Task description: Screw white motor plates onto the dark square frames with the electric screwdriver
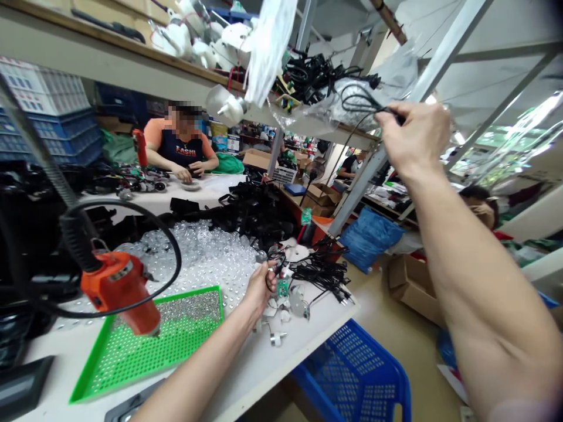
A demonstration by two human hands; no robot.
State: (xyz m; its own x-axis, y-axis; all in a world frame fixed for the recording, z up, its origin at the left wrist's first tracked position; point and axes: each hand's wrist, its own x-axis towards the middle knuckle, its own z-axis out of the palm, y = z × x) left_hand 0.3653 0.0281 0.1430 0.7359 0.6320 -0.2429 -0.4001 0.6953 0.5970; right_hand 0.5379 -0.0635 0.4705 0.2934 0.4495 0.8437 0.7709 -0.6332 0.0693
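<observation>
My right hand (413, 138) is raised at the upper shelf, its fingers pinched on a looped black cable (360, 102). A strand of that cable hangs down toward a small green circuit board (306, 215) with a red wire. Low over the table's right side, my left hand (261, 287) is closed, with black cable showing at its fingertips; its exact grip is partly hidden. Beside it are another green circuit board (282, 287), white plastic parts (277, 338) and a heap of black power cords (323, 272).
An orange electric screwdriver (125, 293) hangs at left above a green tray (99, 357) of small screws. Clear plastic pieces (206, 252) cover the table's middle. A blue crate (365, 375) stands below the edge. A co-worker (180, 143) sits opposite. The shelf (176, 79) crosses above.
</observation>
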